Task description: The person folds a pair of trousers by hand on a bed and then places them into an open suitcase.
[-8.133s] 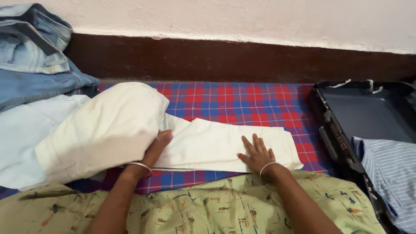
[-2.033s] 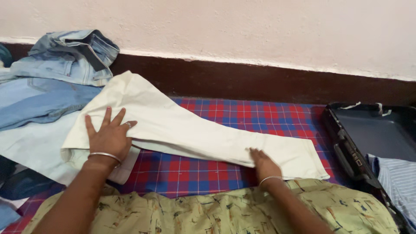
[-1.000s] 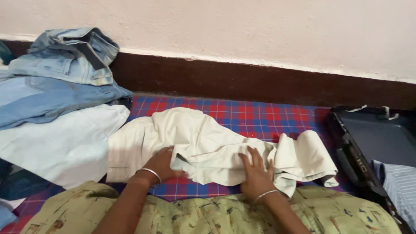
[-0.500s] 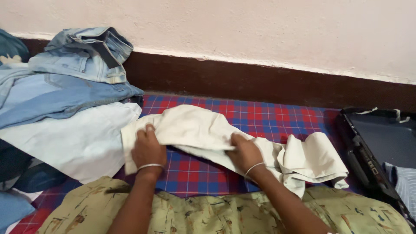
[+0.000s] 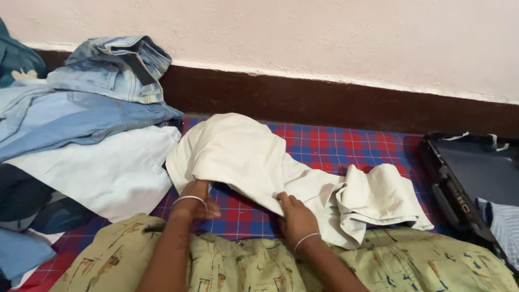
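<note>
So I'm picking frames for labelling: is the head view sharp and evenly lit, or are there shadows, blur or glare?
Head view: soft, even indoor light, no glare. The cream trousers cast a shadow over the left hand, half hidden beneath them; the right hand and checked sheet look reasonably sharp. The black suitcase is dark, cut off at the right edge.

Pale pink plastered wall point(image 5: 324, 32) up top, slightly rough — a dark brown painted band point(image 5: 303, 103) runs along its base, white uneven line between the two. Below it, a red-and-blue checked cloth surface point(image 5: 335, 148) spreads flat. Light is soft and even — weak shadows only.
</note>
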